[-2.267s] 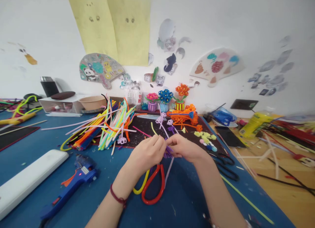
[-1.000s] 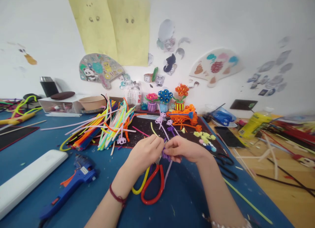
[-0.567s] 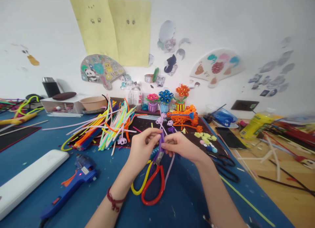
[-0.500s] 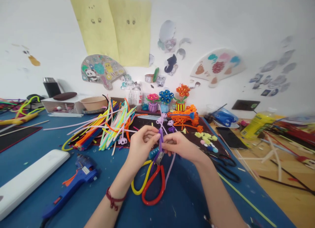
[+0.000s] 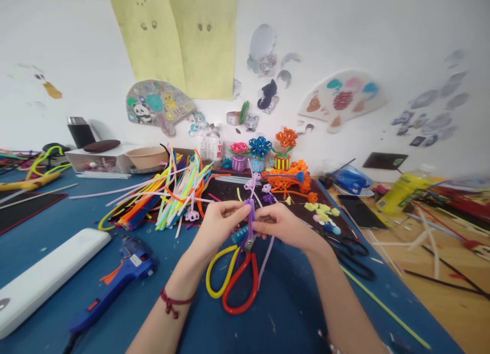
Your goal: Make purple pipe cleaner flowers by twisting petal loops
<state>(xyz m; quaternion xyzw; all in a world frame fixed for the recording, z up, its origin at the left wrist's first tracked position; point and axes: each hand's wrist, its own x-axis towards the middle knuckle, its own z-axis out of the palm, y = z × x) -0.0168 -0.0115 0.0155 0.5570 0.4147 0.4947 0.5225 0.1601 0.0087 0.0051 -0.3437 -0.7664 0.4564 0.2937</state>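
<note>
At the left, on the near part of the blue surface [image 5: 298, 303], lies a long white case [image 5: 53, 277], with a blue glue gun [image 5: 132, 264] to its right. Beyond the glue gun, a fanned bundle of coloured stems [image 5: 184, 191] spreads toward the middle

Next comes the left hand [image 5: 224, 221], thumb and forefinger closed in a pinch near the upper end of a folded purple stem [image 5: 251, 216]. That piece stands roughly upright between the two hands, its strands side by side. Its lower part passes in front of the scissors [image 5: 240, 309], whose yellow and red handles point to the near side; whether the two touch, I cannot tell

The right hand [image 5: 281, 224] pinches the same piece lower down, from the right, its other fingers curled in. For good work here, I would judge that a light, steady grip suits the fuzzy strands, with the folds lined up level at the top and one hand bracing while the other adjusts

Farther right lie pale yellow pieces [image 5: 321, 208], black scissors [image 5: 354, 267] and a dark phone [image 5: 362, 211]
</note>
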